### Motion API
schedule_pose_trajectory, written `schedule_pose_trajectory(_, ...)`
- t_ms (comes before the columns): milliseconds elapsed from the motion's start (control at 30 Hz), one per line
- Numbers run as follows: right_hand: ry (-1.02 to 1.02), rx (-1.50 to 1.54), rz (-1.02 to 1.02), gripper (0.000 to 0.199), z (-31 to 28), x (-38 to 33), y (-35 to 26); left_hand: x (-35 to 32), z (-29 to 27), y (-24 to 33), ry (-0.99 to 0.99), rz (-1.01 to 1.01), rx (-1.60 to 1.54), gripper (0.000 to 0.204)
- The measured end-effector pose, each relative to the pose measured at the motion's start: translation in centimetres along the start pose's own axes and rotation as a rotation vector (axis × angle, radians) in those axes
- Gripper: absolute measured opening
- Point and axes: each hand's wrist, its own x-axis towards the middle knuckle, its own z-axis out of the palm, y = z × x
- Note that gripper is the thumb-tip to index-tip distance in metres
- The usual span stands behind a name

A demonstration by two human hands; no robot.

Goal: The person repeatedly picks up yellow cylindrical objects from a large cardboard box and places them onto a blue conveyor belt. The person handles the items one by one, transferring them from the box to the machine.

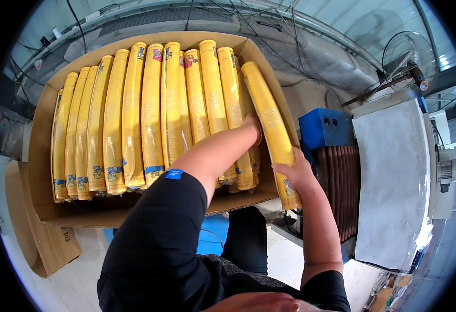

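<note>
Several long yellow rolls in clear film, with small blue and pink prints, stand side by side in a large open cardboard box [87, 218]. One yellow roll [269, 119] leans at the box's right end, its lower end over the rim. My right hand [296, 170] grips this roll near its lower end, thumb across the front. My left hand [252, 130] reaches into the box between that roll and the row of yellow rolls [152, 109]. Its fingers are hidden there, so what they touch does not show.
Right of the box stands a machine with a blue housing [325, 129], brown bellows [337, 192] and a pale flat top [392, 182]. A fan [410, 57] is at the far right. An open cardboard carton [51, 244] lies at the lower left. Cables hang beyond the box.
</note>
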Motion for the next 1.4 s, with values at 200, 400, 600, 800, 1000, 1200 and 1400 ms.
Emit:
schedule_pose_trajectory(200,0.027,-0.141,-0.031,0.068,0.9,1.9,-1.3,-1.6,-0.6,0.3,-0.029,0.008,0.071,0.045)
schedule_pose_trajectory(400,0.154,-0.356,-0.123,0.078,1.3,-0.9,-2.2,-0.9,1.8,-0.6,-0.098,-0.014,0.075,0.046)
schedule_pose_trajectory(600,0.078,-0.366,-0.071,0.084,2.1,5.0,-2.1,-1.3,1.6,-0.4,-0.070,0.032,0.144,0.042)
schedule_pose_trajectory(800,-0.186,-0.450,0.099,0.089,6.4,10.7,4.6,-1.9,1.2,-0.1,0.002,0.001,0.077,0.040)
schedule_pose_trajectory(1000,-0.255,-0.320,0.414,0.095,6.7,10.1,2.6,-2.6,1.6,-0.4,0.006,-0.022,0.042,0.039)
schedule_pose_trajectory(1200,-0.386,-0.469,0.551,0.106,8.5,13.8,4.8,-1.6,1.6,-0.1,0.019,-0.033,0.087,0.036)
schedule_pose_trajectory(1400,-0.493,-1.036,0.024,0.072,5.4,15.6,-2.8,-3.7,0.5,-1.2,-0.055,0.027,0.067,0.043)
